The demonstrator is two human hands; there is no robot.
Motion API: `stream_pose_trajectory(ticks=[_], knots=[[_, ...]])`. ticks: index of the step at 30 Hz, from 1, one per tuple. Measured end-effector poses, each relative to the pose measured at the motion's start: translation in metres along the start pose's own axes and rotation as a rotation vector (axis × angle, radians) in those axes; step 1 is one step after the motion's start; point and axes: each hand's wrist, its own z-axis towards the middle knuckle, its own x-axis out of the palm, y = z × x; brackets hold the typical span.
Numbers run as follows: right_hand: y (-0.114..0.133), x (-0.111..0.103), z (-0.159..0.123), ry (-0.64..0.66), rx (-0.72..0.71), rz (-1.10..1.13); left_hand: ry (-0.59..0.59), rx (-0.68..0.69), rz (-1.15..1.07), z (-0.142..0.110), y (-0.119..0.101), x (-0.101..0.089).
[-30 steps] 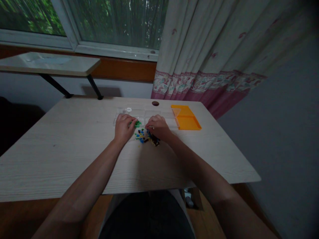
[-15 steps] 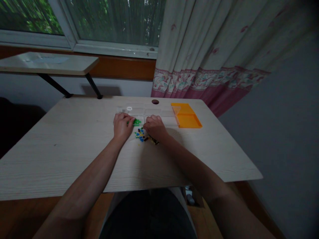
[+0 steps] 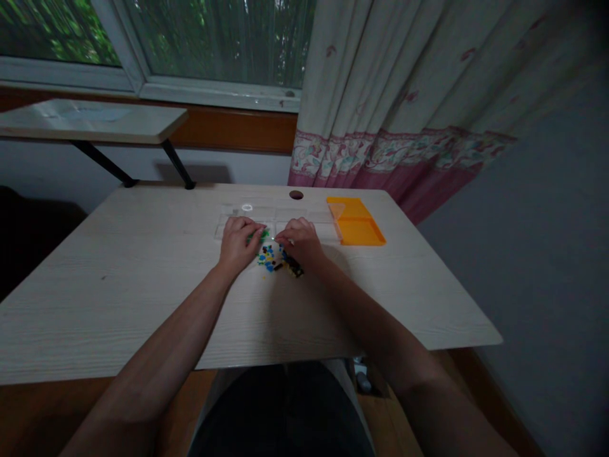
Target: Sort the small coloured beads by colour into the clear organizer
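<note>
My left hand [image 3: 239,242] is curled at the near left part of a clear compartment tray [image 3: 291,214], its fingertips bent down beside small green pieces [image 3: 265,235]. What it may hold is too small to tell. Just to the right, my right hand [image 3: 301,242] has thumb and fingers pinched together over the tray's near edge. A tiny pale spot shows at those fingertips, too small to name. Between and below the hands lies a loose pile of small blue, yellow and dark pieces [image 3: 267,259]. Black and yellowish pieces [image 3: 294,266] lie partly under my right hand.
An orange two-part tray [image 3: 356,222] touches or overlaps the clear tray's right end. Behind it is a round hole [image 3: 295,195] in the wooden table [image 3: 162,273]. A raised shelf [image 3: 95,120] stands at the back left. A curtain [image 3: 380,127] hangs behind.
My left hand has moved slightly right, covering more of the green pieces. My right hand has shifted a little right, uncovering more of the black pieces.
</note>
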Motion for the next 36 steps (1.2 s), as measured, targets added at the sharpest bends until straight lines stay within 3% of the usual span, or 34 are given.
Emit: stream_pose_trajectory(ticks=[6,13,23,29,36], knots=[[-0.011,0.009,0.003,-0.073,0.033,0.237,0.146,0.174,-0.078,-0.001,-0.006,0.001],[-0.018,0.017,0.005,-0.130,-0.004,0.372,0.072,0.151,-0.044,0.001,0.000,0.005],[-0.013,0.013,0.004,-0.141,0.004,0.471,0.096,0.130,-0.061,0.001,-0.006,0.001],[-0.006,0.011,0.000,-0.134,0.063,0.315,0.054,0.042,-0.030,0.002,-0.005,-0.001],[0.011,0.004,-0.006,0.087,-0.075,-0.056,-0.067,-0.092,0.033,0.002,0.013,0.003]])
